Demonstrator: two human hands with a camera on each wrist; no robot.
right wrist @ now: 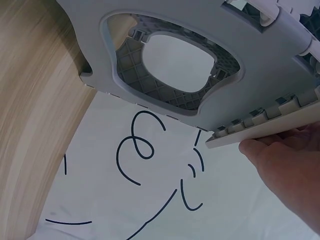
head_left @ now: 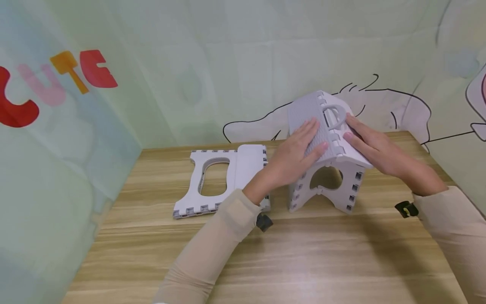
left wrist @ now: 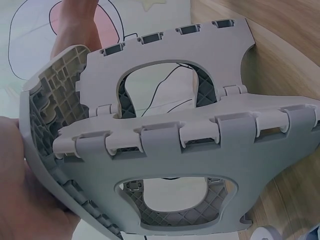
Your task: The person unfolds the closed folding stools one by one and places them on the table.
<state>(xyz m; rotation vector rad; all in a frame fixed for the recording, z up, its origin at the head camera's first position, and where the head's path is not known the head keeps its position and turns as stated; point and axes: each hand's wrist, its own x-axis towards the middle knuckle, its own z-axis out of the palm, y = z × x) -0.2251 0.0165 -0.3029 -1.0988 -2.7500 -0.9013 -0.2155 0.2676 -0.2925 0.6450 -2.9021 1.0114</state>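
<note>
A white-and-grey folding step stool stands half folded on the table, its two top panels peaked like a roof. My left hand lies with extended fingers on the grey left panel. On the white right panel rests my right hand, fingers straight. A loop handle sticks up at the ridge between them. In the left wrist view, hinged side legs bend inward under the top. The right wrist view shows my right hand against the panel's outer face; some fingertips are hidden.
A second stool, folded flat, lies to the left on the wood-grain table. Behind the table hangs a printed backdrop with cartoon lines and coloured letters. The half-folded stool stands close to the table's back edge.
</note>
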